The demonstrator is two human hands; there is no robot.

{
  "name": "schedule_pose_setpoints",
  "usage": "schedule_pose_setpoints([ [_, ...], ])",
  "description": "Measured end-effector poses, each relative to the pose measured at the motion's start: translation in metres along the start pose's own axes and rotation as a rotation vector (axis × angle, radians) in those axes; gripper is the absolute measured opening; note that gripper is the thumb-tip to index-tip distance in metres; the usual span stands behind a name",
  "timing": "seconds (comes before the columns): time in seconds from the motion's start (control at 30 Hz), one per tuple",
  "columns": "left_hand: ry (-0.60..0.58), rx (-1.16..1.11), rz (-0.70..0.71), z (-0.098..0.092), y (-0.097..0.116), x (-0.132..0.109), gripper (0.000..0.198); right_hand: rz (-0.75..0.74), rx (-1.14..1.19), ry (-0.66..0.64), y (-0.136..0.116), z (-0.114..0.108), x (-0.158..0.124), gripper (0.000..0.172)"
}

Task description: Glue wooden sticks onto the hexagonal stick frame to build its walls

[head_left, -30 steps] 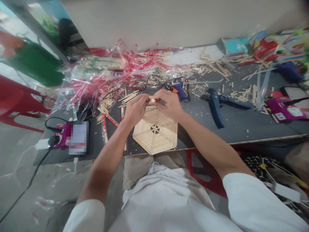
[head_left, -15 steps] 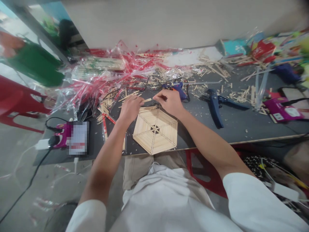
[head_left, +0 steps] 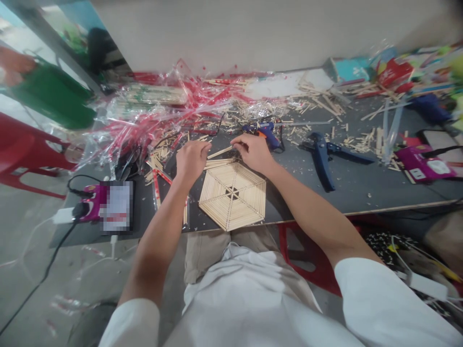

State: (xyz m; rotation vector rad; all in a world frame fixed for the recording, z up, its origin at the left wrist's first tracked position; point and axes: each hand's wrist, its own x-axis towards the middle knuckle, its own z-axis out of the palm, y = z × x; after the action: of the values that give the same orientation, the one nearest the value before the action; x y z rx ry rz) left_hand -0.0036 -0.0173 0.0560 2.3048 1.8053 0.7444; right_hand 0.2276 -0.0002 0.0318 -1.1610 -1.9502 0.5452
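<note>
Seen from the head camera, the person's left hand [head_left: 191, 161] and right hand [head_left: 253, 153] hovered over a dark tabletop [head_left: 347, 188], fingers curled and the hands apart. A thin wooden stick [head_left: 220, 152] spanned the gap between them, its ends near the fingertips of both; whether either hand clamped it, I could not tell. Just below the hands lay a flat hexagonal frame [head_left: 232, 195] of glued wooden sticks, with a small row of loose sticks [head_left: 219, 164] along its far edge. Just beyond the right hand sat a blue glue gun [head_left: 267, 135], and farther right a blue-handled tool [head_left: 321, 156]. Crumpled plastic wrap [head_left: 159, 113] and scattered stick offcuts [head_left: 318, 103] covered the far side of the table.
</note>
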Motion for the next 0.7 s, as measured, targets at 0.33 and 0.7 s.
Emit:
schedule_pose_setpoints([
  [0.33,0.110,-0.053,-0.088,0.001,-0.007,0.002,0.010,-0.014,0.007,0.065,0.006,0.005,0.000,0.010],
  [0.7,0.187,-0.119,-0.180,0.007,-0.015,0.005,0.015,0.050,0.036,0.048,-0.001,0.002,0.000,0.018],
])
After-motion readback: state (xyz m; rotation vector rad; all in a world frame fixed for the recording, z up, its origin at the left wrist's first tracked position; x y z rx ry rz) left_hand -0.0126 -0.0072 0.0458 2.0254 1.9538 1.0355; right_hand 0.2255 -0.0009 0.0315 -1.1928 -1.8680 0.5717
